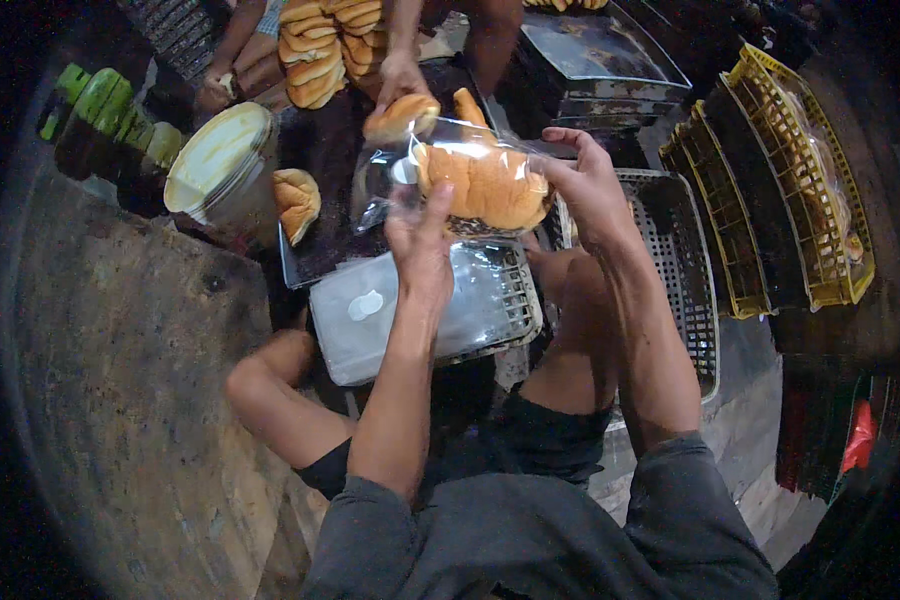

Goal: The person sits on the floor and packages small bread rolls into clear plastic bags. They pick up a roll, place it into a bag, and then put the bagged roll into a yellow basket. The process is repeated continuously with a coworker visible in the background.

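Observation:
A clear plastic bag with golden bread [485, 185] inside is held up between my two hands. My left hand [425, 245] grips its lower left part, thumb on the film. At the bag's right end, my right hand [592, 190] pinches the plastic, with its index finger stretched out. Below them, a stack of flat clear bags [355, 330] lies on a light plastic crate [522, 290]. Just beyond the bag, a co-worker's hand [400, 78] is at a bun [402, 117]. Another bun [297, 203] sits on the dark tray [315, 255] to the left.
Piled buns [315, 60] stand at the far side. A white bucket [220, 165] and a green container [105, 105] are on the left. To the right are a grey crate [705, 290], yellow crates [785, 170] and stacked metal trays [605, 50].

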`<state>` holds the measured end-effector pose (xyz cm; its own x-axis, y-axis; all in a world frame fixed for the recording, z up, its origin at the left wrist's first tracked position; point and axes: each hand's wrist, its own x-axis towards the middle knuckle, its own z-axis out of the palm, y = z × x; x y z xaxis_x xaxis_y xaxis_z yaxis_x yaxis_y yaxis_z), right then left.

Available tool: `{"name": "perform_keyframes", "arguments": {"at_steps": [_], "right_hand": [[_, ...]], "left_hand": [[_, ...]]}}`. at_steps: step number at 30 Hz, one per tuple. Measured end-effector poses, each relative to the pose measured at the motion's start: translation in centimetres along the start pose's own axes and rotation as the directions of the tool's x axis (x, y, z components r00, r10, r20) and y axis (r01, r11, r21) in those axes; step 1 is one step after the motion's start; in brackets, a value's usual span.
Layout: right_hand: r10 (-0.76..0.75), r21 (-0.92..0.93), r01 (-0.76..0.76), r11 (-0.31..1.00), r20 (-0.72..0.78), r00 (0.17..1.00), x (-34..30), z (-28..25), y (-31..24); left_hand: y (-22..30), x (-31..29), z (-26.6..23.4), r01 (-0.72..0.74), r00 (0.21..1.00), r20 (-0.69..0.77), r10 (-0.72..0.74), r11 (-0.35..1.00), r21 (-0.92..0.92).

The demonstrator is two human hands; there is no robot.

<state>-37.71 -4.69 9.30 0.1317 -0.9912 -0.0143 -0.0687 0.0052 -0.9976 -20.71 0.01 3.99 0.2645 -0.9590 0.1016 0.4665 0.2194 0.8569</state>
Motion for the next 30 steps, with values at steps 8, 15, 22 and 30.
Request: {"name": "perform_keyframes", "arguments": {"at_steps": [8,15,22,30], "right_hand": [[-0.808,-0.483,0.752,0.448,0.142,0.572,-3.7,1.5,-2.4],[-0.845,-0.638,0.687,0.348,0.105,0.525,-2.8,-4.1,-2.0],[-0.503,-0.975,0.210,-0.071,0.217,0.837,-5.5,-9.2,-2.8],[0.286,-0.195,-0.480,0.855,-0.595,0.751,-1.7,-23.9,26.1]], "left_hand": [[1.5,1.1,4.1,0.341,0.935,0.093,-0.341,0.800,-0.494],[-1.8,1.8,7.4,0.437,0.900,0.315,-0.302,0.618,-0.653],[-8.9,2.7,12.2,0.431,0.902,0.094,-0.421,0.873,-0.229],[-3.6,3.1,2.0,-0.318,0.770,0.295,-0.565,0.061,0.946]]}}
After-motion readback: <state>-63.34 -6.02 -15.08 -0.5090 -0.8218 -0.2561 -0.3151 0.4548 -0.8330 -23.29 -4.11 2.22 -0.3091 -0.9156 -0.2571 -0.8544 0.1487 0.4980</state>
